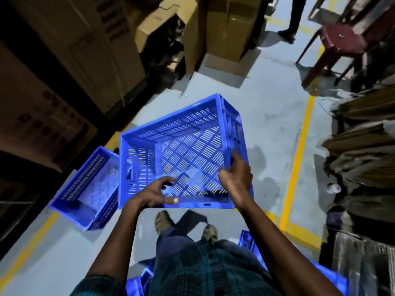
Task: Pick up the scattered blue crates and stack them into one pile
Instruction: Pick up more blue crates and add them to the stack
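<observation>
I hold a blue slatted crate (181, 146) in front of me, above the grey floor, its open top facing me. My left hand (156, 194) grips the near rim, thumb on the outside and fingers curled inside. My right hand (236, 175) holds the right wall near the corner, forefinger stretched along it. A second blue crate (87, 189) lies tilted on the floor to the left, beside the held one. More blue crates (248, 240) show partly behind my legs at the bottom.
Cardboard boxes (162, 28) stand along the left and at the back. Yellow floor lines (297, 157) run on the right. Piled flattened cardboard (363, 157) fills the right side. A dark red chair (339, 41) and another person's leg (292, 18) are at the far right.
</observation>
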